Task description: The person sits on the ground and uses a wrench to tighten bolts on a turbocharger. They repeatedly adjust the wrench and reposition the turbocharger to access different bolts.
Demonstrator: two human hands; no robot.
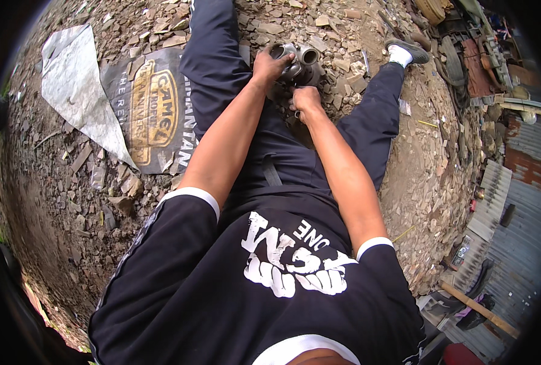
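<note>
A single head-worn fisheye view looks steeply down over the person's own black shirt (264, 286) and along the outstretched legs, close enough that the torso fills the lower half. Beyond the shirt lies rubble-strewn ground (69, 201), bending toward the dark round rim. Right of the shirt, corrugated metal sheets (513, 225) curve along the edge.

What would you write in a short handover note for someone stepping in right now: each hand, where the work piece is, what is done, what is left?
Left hand: gripping the top of the grey metal part, which has round openings.
Right hand: closed at the part's near lower edge; whether it holds a small tool cannot be told.
The part sits on the rubble ground between the legs.
Done: part held steady.
Left: probably the work at its lower edge.
</note>
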